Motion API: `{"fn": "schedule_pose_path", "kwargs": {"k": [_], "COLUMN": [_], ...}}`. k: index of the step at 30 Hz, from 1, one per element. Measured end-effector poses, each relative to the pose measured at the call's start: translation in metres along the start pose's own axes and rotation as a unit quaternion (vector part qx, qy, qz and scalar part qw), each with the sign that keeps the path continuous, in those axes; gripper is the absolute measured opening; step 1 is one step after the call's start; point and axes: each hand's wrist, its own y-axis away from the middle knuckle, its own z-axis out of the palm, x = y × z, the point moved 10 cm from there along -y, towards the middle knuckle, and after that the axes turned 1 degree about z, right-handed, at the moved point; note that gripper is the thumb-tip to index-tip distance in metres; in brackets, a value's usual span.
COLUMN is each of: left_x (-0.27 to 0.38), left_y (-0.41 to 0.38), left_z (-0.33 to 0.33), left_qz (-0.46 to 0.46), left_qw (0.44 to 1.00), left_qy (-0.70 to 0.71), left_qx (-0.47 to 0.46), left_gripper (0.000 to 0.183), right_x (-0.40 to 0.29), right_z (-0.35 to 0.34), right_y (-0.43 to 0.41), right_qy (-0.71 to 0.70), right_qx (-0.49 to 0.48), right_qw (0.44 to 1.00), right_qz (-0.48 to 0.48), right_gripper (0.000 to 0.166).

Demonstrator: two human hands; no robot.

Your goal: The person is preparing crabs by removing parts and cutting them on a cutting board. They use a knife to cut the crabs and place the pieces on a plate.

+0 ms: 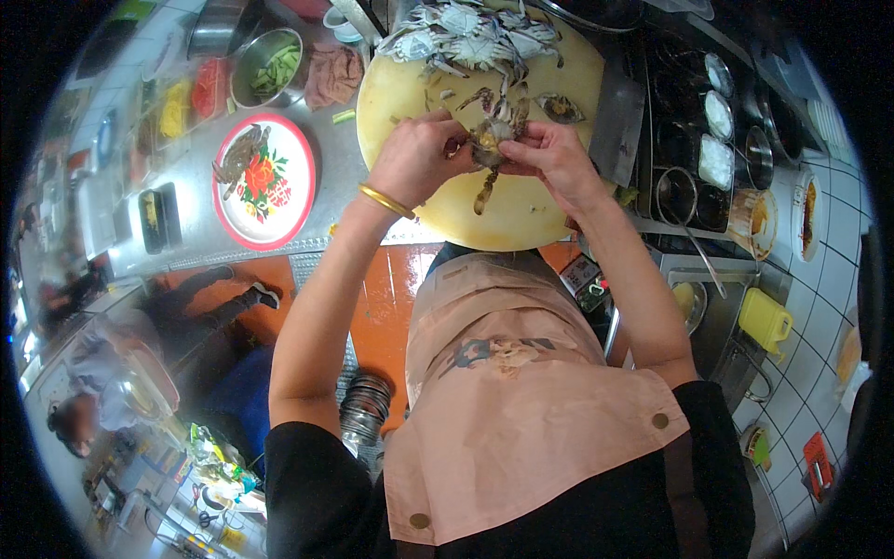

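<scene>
Between both hands is a crab body (497,134) with its legs hanging out, held above a round yellow cutting board (482,216). My left hand (427,150) pinches its left side; a gold bangle circles that wrist. With thumb and fingers my right hand (548,157) grips the other side. A detached crab shell (559,107) lies on the board beyond the right hand. Several whole crabs (468,38) are heaped belly-up at the board's far edge. Small scraps lie near the left fingers.
A red-rimmed enamel plate (293,223) left of the board bears a crab piece (242,155). Behind it stands a steel bowl of cut green vegetable (274,70), beside a folded cloth (334,73). A cleaver (618,129) lies along the board's right side, near seasoning containers (717,115). Another person (126,370) is at lower left.
</scene>
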Motion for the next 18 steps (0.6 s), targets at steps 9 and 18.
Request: {"fn": "schedule_pose_path", "kwargs": {"k": [9,18], "left_x": [-0.026,-0.018], "left_y": [0.0,0.005], "left_z": [0.002,-0.011], "left_qz": [-0.055,-0.06], "left_qw": [0.997,0.996], "left_qy": [0.039,-0.028], "left_qx": [-0.023,0.056], "left_gripper": [0.016,0.03], "right_x": [0.008,0.02], "right_z": [-0.001,-0.016], "right_y": [0.002,-0.004], "right_qy": [0.006,-0.01], "right_qx": [-0.037,0.033], "right_qw": [0.999,0.999], "right_qz": [0.026,0.017], "right_gripper": [0.028,0.028]}}
